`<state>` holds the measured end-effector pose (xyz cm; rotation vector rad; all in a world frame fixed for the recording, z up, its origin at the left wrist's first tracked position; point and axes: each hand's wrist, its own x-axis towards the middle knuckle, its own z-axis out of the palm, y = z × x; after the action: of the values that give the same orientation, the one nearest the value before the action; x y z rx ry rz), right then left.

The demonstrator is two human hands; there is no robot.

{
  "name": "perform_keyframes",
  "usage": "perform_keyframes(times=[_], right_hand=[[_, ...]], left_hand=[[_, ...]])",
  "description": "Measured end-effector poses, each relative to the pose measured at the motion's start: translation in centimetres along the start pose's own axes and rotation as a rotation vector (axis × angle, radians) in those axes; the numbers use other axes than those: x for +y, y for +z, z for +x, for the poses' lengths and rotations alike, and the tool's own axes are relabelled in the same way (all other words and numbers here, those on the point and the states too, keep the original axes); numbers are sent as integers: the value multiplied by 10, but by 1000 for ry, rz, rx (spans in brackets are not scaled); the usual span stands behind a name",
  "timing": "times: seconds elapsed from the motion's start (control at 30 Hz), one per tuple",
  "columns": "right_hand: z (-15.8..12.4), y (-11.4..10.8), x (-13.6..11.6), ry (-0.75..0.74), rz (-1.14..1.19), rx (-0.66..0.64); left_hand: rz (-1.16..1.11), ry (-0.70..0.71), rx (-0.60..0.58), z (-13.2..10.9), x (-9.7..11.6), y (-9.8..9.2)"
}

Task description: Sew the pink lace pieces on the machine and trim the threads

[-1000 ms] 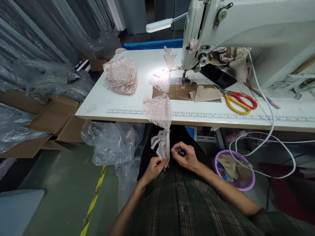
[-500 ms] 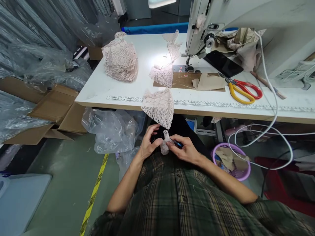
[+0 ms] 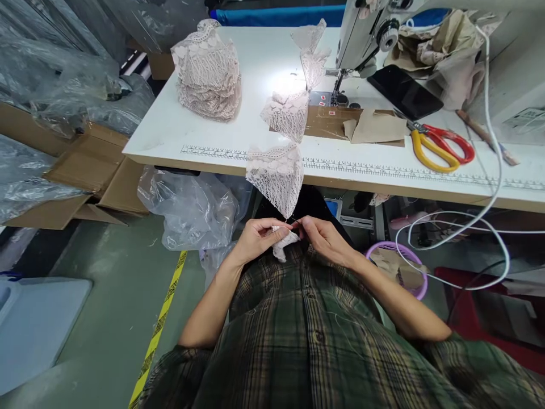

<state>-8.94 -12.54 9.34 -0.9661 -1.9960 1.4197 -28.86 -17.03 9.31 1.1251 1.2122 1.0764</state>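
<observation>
A chain of pale pink lace pieces [image 3: 277,173] runs from the sewing machine [image 3: 366,25] over the white table's front edge [image 3: 383,182] down to my lap. My left hand [image 3: 255,238] pinches the lowest lace piece [image 3: 281,245], fingers closed on it. My right hand [image 3: 321,238] is closed right beside it, fingertips touching the same lace piece at the thread joining it to the chain. A small dark tool seen earlier in the right hand is hidden now. A stack of finished lace pieces [image 3: 208,71] sits at the table's back left.
Red and yellow scissors [image 3: 443,149], a black phone [image 3: 404,92], brown paper pieces [image 3: 374,126] and a white cable [image 3: 489,147] lie on the table's right. Below are a clear plastic bag [image 3: 191,207], cardboard boxes [image 3: 89,176], a purple basket [image 3: 398,267] and yellow floor tape [image 3: 157,332].
Both hands rose toward the hanging lace and came together on the lowest piece. The view tilted down and closer. The dark tool in the right hand is no longer visible.
</observation>
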Motion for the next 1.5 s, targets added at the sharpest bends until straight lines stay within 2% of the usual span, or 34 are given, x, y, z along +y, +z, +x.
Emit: perform_keyframes(times=[0.2, 0.37, 0.6, 0.77, 0.83, 0.97, 1.33, 1.43, 1.5], right_hand=[[17, 8, -3, -34, -27, -60], [20, 10, 1, -8, -65, 26], [14, 13, -2, -51, -57, -42], [18, 19, 3, -6, -142, 23], [17, 21, 7, 19, -96, 41], [13, 22, 10, 29, 55, -10], [20, 20, 8, -10, -103, -10], [18, 26, 16, 33, -21, 6], [15, 32, 24, 73, 77, -33]], left_hand=[[50, 10, -9, -2, 4, -1], [44, -1, 25, -3, 2, -2], [-35, -32, 22, -1, 2, -2], [-21, -67, 40, 0, 1, -2], [-31, -68, 36, 0, 1, -2], [-42, -70, 5, 1, 0, -1], [14, -98, 8, 3, 0, -1], [32, -90, 6, 4, -5, -3], [89, -64, 6, 8, -10, -6]])
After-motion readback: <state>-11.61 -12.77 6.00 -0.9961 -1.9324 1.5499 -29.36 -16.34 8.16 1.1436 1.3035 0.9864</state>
